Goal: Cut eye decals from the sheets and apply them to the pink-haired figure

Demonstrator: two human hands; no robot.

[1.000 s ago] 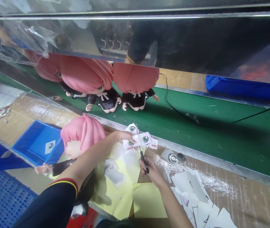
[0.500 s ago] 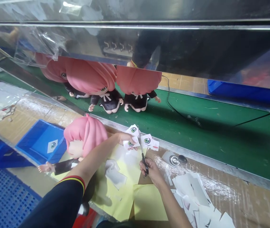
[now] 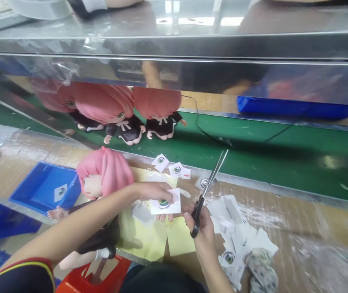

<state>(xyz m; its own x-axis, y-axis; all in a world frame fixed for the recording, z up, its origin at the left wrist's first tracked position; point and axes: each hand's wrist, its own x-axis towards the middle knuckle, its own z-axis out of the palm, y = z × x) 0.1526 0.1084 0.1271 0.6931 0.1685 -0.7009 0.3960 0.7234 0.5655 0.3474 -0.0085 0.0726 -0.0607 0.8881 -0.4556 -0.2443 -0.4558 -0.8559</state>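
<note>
Between thumb and fingers, my left hand (image 3: 158, 193) grips a white paper cutout (image 3: 165, 206) printed with a green eye. My right hand (image 3: 203, 224) is closed round the black handles of a pair of scissors (image 3: 206, 189), whose slightly parted blades point up and away, apart from the paper. Beyond my hands lie an eye cutout (image 3: 160, 162) and another eye cutout (image 3: 177, 169) with a red mark on a scrap beside it. A pink-haired doll (image 3: 108, 173) in a dark dress sits left of my left hand, partly behind my forearm.
Several pink-haired dolls (image 3: 125, 126) stand on the green belt (image 3: 253, 154) under a metal shelf (image 3: 174, 69). A blue tray (image 3: 24, 191) at left holds an eye cutout (image 3: 60, 192). Paper scraps (image 3: 241, 232) and a patterned cloth (image 3: 261, 268) lie at right; a red stool (image 3: 79, 280) is below.
My hands have come closer to me, and the scissors have swung away from the paper. Two eye cutouts now lie by the belt's edge. The view has shifted, showing the patterned cloth.
</note>
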